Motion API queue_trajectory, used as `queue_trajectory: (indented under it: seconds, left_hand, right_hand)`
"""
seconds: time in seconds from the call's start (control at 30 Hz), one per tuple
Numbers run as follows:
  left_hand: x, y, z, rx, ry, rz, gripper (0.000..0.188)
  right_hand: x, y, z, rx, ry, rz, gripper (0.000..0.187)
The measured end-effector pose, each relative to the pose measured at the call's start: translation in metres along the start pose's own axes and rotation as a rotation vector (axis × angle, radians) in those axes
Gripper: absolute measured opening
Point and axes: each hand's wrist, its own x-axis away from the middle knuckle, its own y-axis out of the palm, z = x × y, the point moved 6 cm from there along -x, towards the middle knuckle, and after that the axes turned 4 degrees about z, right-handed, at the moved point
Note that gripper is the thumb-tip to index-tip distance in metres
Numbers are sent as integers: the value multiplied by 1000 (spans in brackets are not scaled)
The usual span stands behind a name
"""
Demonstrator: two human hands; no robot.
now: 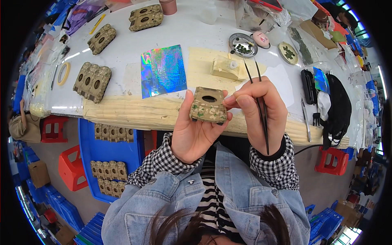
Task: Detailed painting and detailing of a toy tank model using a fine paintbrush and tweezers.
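My left hand (194,136) cups a small camouflage model tank hull (209,107) at the table's front edge, thumb on its left side and fingers underneath. An oval hole opens in the hull's top face, and green and tan blotches cover its near end. In my right hand (269,100) is a pair of black tweezers (261,112), held across the palm with its parted tips pointing away from me. My right thumb and forefinger pinch together at the hull's right side. Whether a tiny piece sits between those fingertips I cannot make out.
Further hulls (92,81) stand on the table at left and back. An iridescent sheet (163,70) lies left of a taped block (227,68). Behind my right hand are a dish of dark bits (243,45) and a round lid (288,53). A blue tray (87,153) holds several hulls below left.
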Motion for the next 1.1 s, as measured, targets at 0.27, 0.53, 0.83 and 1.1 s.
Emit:
queue_trajectory:
  seconds: [0.27,0.53,0.83,1.1]
  left_hand:
    - [0,-1,0,-2,1,7,69]
    - [0,-1,2,33,-29,-9,71]
    - [1,0,6,38,-14,-30,71]
    - [5,-7,0,-65,-18,28,72]
  right_hand:
    - [0,3,3,-101,33,-17,5]
    - [-30,-29,20,252,-137,220,10]
    - [-48,-14,31,652,-404,148,9]
    - [-25,-62,24,318,-142,134,31]
